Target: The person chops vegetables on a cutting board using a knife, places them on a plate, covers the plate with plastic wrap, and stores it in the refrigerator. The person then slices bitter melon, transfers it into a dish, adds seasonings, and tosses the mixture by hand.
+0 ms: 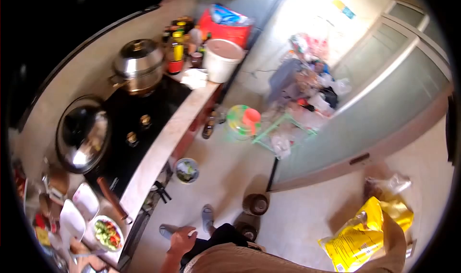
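Observation:
My left hand [182, 240] is in front of my body at the lower middle, its fingers curled. A small whitish thing shows at its fingertips, too small to name. At the lower right my right forearm [394, 239] reaches to a large yellow plastic bag [353, 239] with printed text. The fingers of my right hand are hidden among the bag's folds, so their grip does not show. A clear plastic bag [396, 183] with dark contents lies just beyond the yellow one.
The counter on the left holds a steel pot [139, 64] on the stove, a large lid [84, 136], a knife [113, 196] and a bowl of cut vegetables [108, 233]. On the floor are a bowl of greens [187, 171], a brown jar [255, 204] and a green rack [283, 131] near the glass door.

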`<state>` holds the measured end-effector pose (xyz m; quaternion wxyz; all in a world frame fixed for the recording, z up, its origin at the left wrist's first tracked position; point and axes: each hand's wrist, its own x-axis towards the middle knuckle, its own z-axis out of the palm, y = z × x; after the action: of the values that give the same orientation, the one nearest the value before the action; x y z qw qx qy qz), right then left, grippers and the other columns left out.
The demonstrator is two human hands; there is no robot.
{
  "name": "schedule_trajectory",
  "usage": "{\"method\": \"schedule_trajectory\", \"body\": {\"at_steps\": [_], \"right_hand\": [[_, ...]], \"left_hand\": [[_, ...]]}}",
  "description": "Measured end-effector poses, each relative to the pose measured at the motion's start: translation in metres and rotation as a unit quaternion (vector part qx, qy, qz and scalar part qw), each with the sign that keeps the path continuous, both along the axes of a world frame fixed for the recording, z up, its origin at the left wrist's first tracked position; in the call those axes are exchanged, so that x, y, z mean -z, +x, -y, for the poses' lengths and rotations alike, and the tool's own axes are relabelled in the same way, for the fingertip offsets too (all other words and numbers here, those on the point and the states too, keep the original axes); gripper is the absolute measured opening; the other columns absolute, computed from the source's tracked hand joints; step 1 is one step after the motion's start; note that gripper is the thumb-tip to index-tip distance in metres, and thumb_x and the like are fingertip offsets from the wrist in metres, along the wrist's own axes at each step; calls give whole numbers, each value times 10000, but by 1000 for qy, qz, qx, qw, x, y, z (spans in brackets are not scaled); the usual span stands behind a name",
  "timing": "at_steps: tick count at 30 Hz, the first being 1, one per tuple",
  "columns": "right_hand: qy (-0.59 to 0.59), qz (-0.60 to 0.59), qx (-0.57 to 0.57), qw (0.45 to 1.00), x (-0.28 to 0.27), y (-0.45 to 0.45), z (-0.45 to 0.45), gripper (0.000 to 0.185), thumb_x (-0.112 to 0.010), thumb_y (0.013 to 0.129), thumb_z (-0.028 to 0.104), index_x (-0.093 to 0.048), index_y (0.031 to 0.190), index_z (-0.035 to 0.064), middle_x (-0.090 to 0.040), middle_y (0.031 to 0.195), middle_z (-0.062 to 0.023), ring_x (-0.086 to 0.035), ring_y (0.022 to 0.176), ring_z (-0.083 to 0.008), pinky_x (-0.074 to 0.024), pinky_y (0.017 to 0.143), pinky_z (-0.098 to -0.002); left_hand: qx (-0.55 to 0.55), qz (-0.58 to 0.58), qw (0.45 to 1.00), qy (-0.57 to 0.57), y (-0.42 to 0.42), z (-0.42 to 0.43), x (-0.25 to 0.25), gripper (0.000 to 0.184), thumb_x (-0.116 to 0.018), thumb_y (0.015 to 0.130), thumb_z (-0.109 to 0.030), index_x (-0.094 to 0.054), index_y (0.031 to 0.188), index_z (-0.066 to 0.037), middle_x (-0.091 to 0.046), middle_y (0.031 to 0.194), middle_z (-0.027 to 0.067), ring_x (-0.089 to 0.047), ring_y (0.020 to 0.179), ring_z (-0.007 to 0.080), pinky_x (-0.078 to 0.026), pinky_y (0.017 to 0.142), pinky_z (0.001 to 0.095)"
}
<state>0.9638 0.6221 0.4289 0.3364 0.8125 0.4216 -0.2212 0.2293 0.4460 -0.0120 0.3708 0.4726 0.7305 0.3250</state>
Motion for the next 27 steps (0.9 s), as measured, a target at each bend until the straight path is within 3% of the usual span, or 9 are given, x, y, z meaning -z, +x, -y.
{"method": "schedule_trajectory", "body": {"at_steps": [3, 12, 17, 27], "right_hand": [[4, 21, 7, 1000, -12, 17, -8, 451, -647, 895, 321, -602, 1220, 12, -638, 1154, -106, -580, 1081, -209, -420, 999, -335], [24, 50, 9, 998, -47, 39, -27, 439, -644, 901, 309, -601, 1215, 6, -637, 1150, -107, -580, 1078, -203, -423, 994, -333], [29, 54, 3, 998, -57, 38, -42, 432, -643, 904, 302, -600, 1213, 3, -636, 1148, -107, -580, 1076, -200, -425, 991, -332], [53, 19, -37, 998, -81, 33, -90, 419, -640, 911, 289, -599, 1208, -4, -634, 1143, -107, -581, 1073, -194, -429, 986, -329]], "left_hand": [[41, -14, 999, -27, -3, 5, -8, 260, -636, 872, -300, -712, 1040, -117, -707, 1017, 116, -667, 942, 320, -538, 811, 401], [57, -32, 998, -23, 2, -3, 12, 287, -607, 880, -382, -699, 1063, -182, -696, 1067, 90, -651, 986, 327, -525, 857, 446], [64, -34, 997, -26, 14, -17, 26, 283, -613, 869, -399, -699, 1066, -214, -693, 1037, 120, -653, 980, 334, -525, 854, 467], [105, -35, 994, -14, 10, -37, 5, 297, -618, 868, -386, -707, 1062, -179, -708, 1033, 109, -655, 995, 331, -518, 878, 448]]}}
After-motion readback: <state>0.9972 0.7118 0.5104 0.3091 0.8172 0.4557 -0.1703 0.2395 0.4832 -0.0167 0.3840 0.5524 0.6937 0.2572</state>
